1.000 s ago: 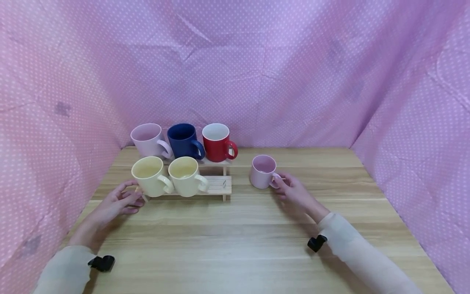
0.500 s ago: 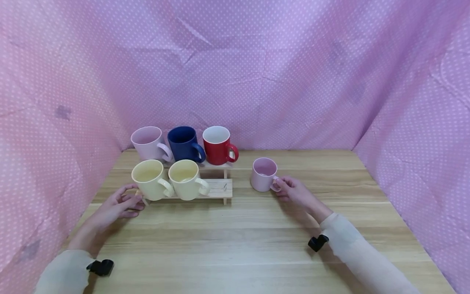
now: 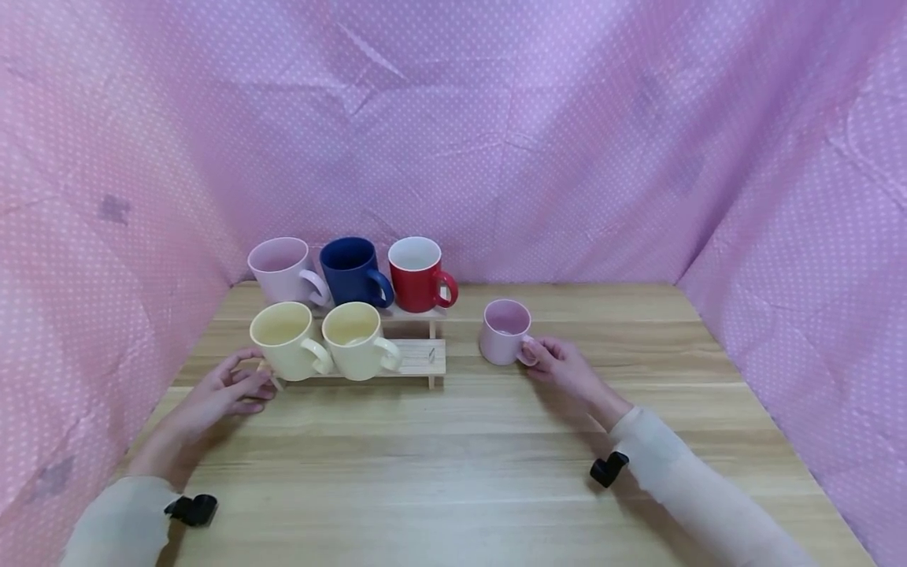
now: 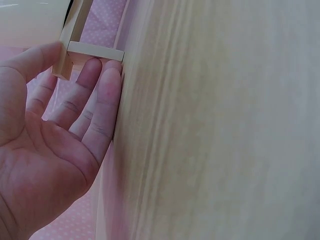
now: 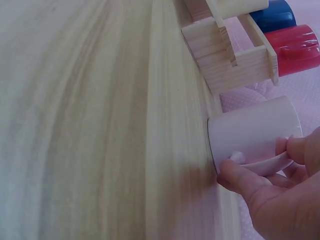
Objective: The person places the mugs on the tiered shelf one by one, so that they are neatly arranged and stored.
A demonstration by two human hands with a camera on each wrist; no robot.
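My right hand (image 3: pixel 563 372) pinches the handle of a pink mug (image 3: pixel 503 340) that stands upright on the table, right of a two-step wooden rack (image 3: pixel 418 358). In the right wrist view, the thumb and fingers close around the handle of this mug (image 5: pixel 257 130). At the rack's front left corner, my left hand (image 3: pixel 230 390) grips the end of the lower step; the left wrist view has the thumb on the board end and the fingers around the leg (image 4: pixel 95 51). Two cream mugs (image 3: pixel 283 342) stand on the lower step, handles to the right.
The rack's upper step bears a pale pink mug (image 3: pixel 279 272), a navy blue mug (image 3: pixel 350 272) and a red mug (image 3: pixel 416 276) with a white inside. Pink dotted cloth (image 3: pixel 496 157) hangs behind and at both sides of the wooden table (image 3: pixel 425 472).
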